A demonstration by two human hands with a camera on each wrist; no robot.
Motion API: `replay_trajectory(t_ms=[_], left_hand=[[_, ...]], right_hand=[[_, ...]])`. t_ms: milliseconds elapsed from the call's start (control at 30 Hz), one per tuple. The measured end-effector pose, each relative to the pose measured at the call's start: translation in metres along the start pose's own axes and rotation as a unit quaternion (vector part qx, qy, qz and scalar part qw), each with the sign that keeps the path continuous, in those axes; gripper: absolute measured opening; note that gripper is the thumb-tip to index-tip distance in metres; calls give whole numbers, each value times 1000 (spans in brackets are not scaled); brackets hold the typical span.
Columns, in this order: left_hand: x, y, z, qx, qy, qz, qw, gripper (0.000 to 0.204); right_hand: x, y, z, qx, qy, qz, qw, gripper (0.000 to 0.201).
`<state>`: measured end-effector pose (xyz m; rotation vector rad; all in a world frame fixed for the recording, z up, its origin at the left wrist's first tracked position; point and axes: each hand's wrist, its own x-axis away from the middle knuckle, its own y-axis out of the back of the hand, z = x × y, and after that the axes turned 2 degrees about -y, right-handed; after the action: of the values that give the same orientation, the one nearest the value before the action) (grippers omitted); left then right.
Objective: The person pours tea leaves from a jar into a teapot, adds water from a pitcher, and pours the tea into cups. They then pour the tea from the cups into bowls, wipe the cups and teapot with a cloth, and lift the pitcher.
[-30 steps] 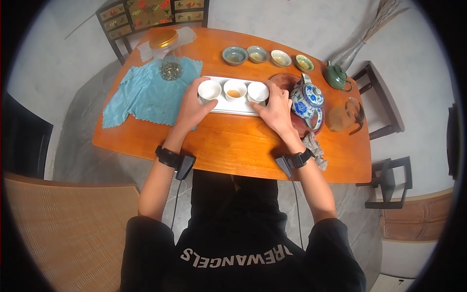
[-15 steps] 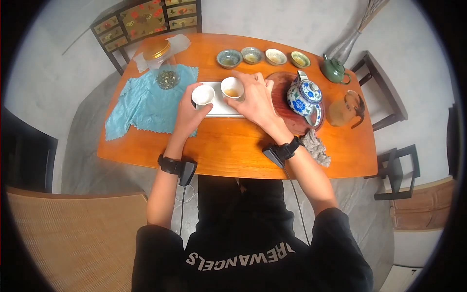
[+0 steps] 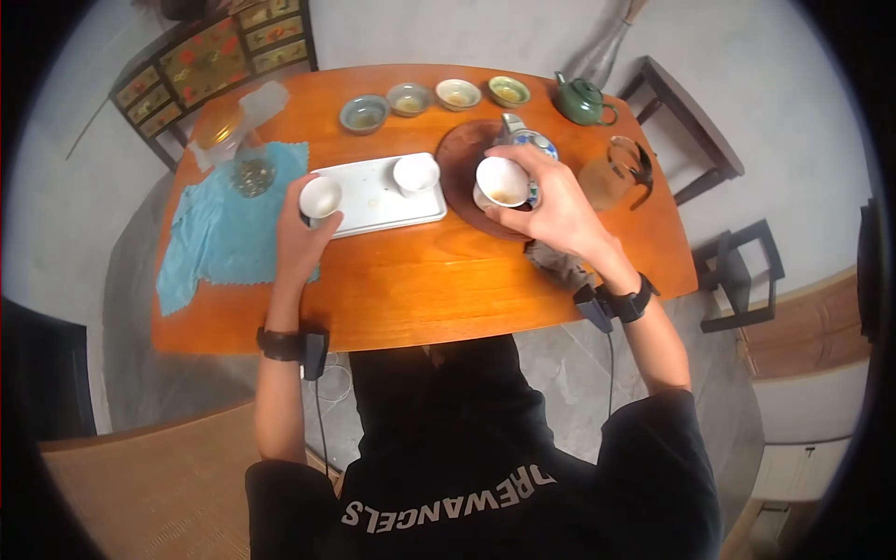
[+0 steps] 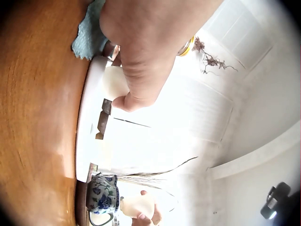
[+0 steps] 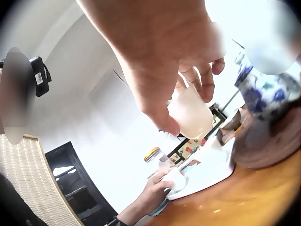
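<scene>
White porcelain marks the tray (image 3: 373, 201): at its left end the left hand (image 3: 301, 229) grips one teacup (image 3: 320, 197); right of the tray, the right hand (image 3: 555, 210) holds a second teacup (image 3: 501, 181) over the blue-and-white teapot (image 3: 527, 142).

We are looking down at an orange wooden bench (image 3: 420, 280) standing on a grey, mottled floor (image 3: 140, 252). Beyond its far left corner a dark cabinet (image 3: 201, 56) with painted flower panels is standing against the pale wall (image 3: 411, 33). A dark wooden stool (image 3: 686, 126) is sitting off the far right corner, and a black chair (image 3: 747, 275) is standing further along the right side. A bundle of dried stalks (image 3: 611, 37) is leaning at the wall. A woven cane seat (image 3: 149, 485) is showing at lower left. Even daylight is falling across everything.
</scene>
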<state>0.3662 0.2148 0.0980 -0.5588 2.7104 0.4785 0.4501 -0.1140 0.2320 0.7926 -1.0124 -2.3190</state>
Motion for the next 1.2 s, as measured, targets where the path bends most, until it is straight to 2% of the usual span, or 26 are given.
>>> replay_trajectory(t_ms=[100, 200, 233, 300, 333, 433, 533, 600, 667, 700, 800, 1100, 1200], left_hand=[[-1, 1, 6, 4, -10, 11, 1000, 56], [-2, 3, 9, -6, -10, 16, 1000, 56], [-2, 3, 8, -1, -13, 22, 1000, 56], [-2, 3, 7, -12, -8, 19, 1000, 55], [-1, 3, 6, -19, -8, 15, 1000, 55], [-2, 3, 6, -14, -9, 12, 1000, 54], [-2, 3, 3, -22, 5, 12, 1000, 53], [-3, 4, 6, -30, 2, 17, 999, 53], [-4, 5, 8, -38, -2, 22, 999, 53], [-4, 5, 9, -40, -7, 20, 999, 52], [-5, 4, 10, -40, -10, 18, 999, 52], [-5, 4, 8, -21, 14, 12, 1000, 52], [-5, 4, 7, -22, 12, 16, 1000, 52]], right_hand=[[12, 37, -10, 31, -11, -1, 999, 51], [16, 75, -26, 19, -89, 20, 996, 54], [16, 90, -34, 64, -94, 20, 993, 58], [15, 112, -46, 61, -91, -12, 994, 61], [15, 123, -66, 55, -63, -19, 996, 65], [14, 151, -92, 31, -130, -39, 990, 61], [13, 170, -108, 31, -130, -60, 989, 52], [14, 171, -115, 33, -146, -68, 986, 50], [16, 163, -130, -84, -169, -126, 974, 42], [18, 158, -137, -85, -172, -128, 973, 42], [19, 143, -152, -221, -143, -204, 943, 33], [20, 142, -169, -221, -70, -271, 934, 38], [24, 142, -173, -169, -92, -289, 938, 38]])
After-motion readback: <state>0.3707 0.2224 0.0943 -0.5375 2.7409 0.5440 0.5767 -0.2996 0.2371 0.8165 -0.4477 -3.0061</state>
